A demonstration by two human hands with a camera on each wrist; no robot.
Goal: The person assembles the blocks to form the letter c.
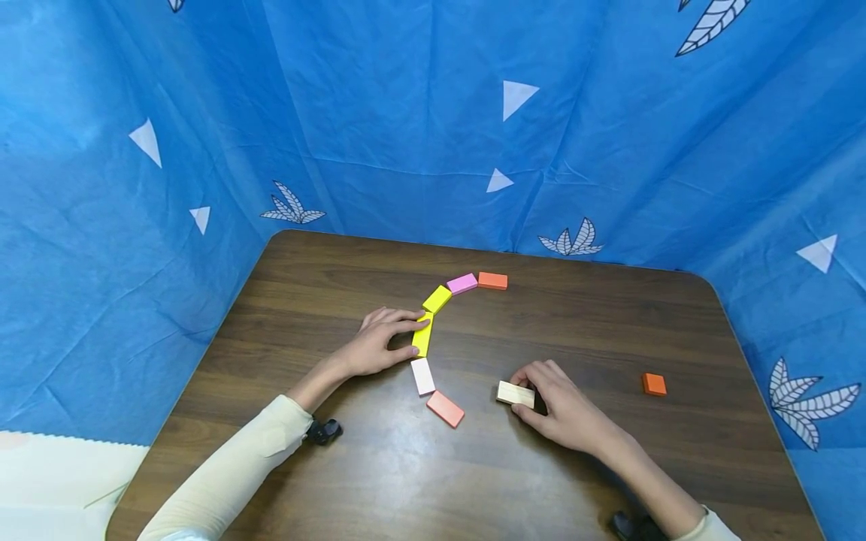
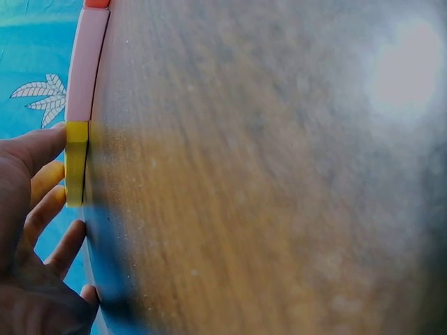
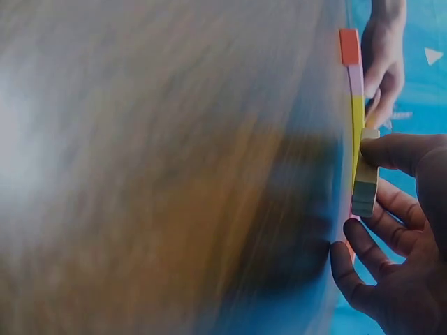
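Note:
My left hand (image 1: 382, 342) pinches a yellow block (image 1: 422, 336) on the table, thumb on the near end and fingertips by the far end. That block is part of a curved row: orange-red (image 1: 492, 281), pink (image 1: 463, 283) and another yellow block (image 1: 437, 299) beyond it, a pale pink block (image 1: 422, 376) and a salmon block (image 1: 446, 409) on the near side. To the right of the row, my right hand (image 1: 561, 406) grips a plain wooden block (image 1: 516, 394) between thumb and fingers. In the right wrist view this wooden block (image 3: 366, 188) overlaps the row.
A lone orange block (image 1: 654, 384) lies on the brown wooden table (image 1: 609, 323), right of my right hand. Blue cloth (image 1: 419, 113) with white leaf and triangle prints hangs behind the table and along its sides.

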